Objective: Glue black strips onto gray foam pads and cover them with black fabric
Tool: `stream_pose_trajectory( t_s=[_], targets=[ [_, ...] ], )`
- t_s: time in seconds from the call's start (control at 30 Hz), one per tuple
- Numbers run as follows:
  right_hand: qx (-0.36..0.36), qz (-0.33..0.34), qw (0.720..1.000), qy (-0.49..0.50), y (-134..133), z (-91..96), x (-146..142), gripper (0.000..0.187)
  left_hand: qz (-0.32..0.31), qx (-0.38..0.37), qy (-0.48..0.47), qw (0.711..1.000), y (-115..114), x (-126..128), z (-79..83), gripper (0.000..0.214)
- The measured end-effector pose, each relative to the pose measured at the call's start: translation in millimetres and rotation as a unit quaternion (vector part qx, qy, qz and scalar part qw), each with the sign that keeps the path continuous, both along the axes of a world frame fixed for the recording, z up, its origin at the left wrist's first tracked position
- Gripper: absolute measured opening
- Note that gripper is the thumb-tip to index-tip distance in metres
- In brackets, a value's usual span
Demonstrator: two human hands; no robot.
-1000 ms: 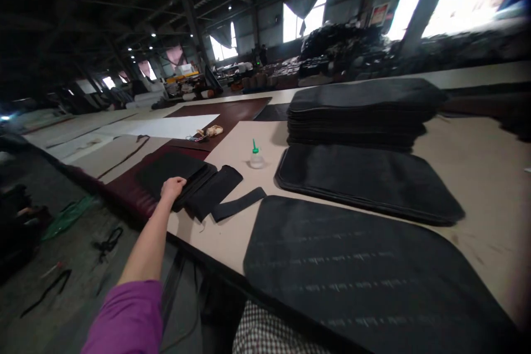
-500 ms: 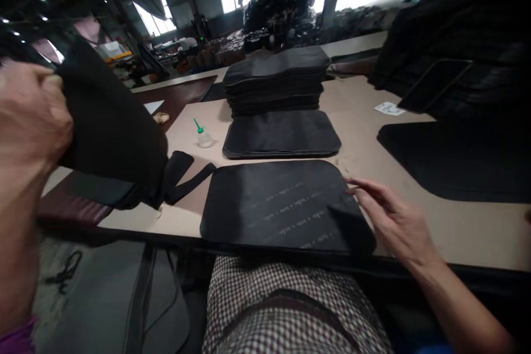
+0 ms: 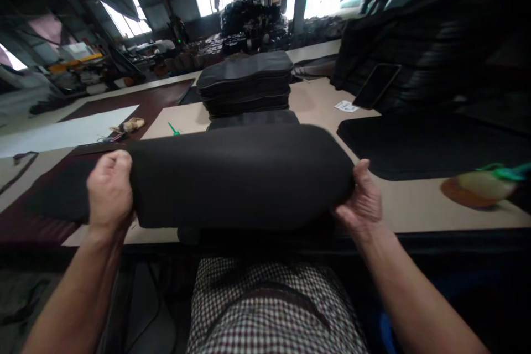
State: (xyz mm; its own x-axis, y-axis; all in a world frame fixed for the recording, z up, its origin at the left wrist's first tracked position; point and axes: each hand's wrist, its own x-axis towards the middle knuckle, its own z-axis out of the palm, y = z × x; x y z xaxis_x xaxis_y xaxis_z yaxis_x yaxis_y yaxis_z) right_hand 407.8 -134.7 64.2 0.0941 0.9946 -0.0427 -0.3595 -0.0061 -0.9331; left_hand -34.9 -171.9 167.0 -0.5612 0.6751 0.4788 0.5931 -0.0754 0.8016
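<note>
A black flexible sheet [image 3: 240,177] with rounded corners is stretched between my hands, bowed slightly, above the table's front edge. My left hand [image 3: 110,191] is closed on its left end. At the right end, my right hand [image 3: 360,196] grips the edge with the thumb up; the other fingers are partly behind the sheet. Beneath it, the dark corner of another panel [image 3: 186,235] shows; the rest is covered. Just behind lies a low pile of black panels [image 3: 257,118], mostly hidden by the sheet.
A taller stack of black panels [image 3: 244,86] stands behind. More black sheets [image 3: 431,144] lie to the right, near a phone [image 3: 377,86], a white card [image 3: 346,106] and a blurred bottle with a green top [image 3: 477,188]. A green nozzle [image 3: 173,129] pokes up at left.
My left hand has brought the black sheet from the left across over the printed panel, covering it. My right hand has moved from that panel's edge onto the sheet. The view has turned right.
</note>
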Motion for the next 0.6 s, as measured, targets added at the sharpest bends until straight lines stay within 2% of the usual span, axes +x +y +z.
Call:
stream_pose_trajectory(
  t_s=[0.1,0.2,0.27,0.37,0.47,0.53,0.6],
  targets=[
    [-0.017,0.036,0.998,-0.051,-1.3,-5.3,21.6,0.053,-0.040,-0.049,-0.174,0.983,3.7,10.5,-55.1,0.043],
    [-0.012,0.060,0.996,-0.072,2.4,-4.8,23.9,0.054,-0.060,-0.089,-0.216,0.970,9.9,9.7,-87.2,0.049],
    [0.004,0.055,0.994,-0.090,7.8,-1.7,20.6,0.055,-0.049,-0.077,-0.180,0.979,11.1,6.8,-96.0,0.049],
    [0.031,0.052,0.989,-0.136,18.4,-3.1,18.9,0.062,-0.005,-0.073,-0.071,0.995,4.6,0.6,-105.3,0.044],
    [-0.002,0.086,0.979,-0.183,28.0,-21.2,23.6,0.064,-0.018,-0.165,0.007,0.986,-6.3,-8.1,-124.7,0.043],
    [-0.025,0.085,0.961,-0.263,32.1,-39.2,28.1,0.065,-0.058,-0.240,0.044,0.968,-11.4,-13.9,-141.8,0.043],
    [-0.014,0.050,0.918,-0.392,33.8,-55.0,31.8,0.066,-0.080,-0.277,0.100,0.952,-13.5,-18.0,-156.4,0.042]
  ],
)
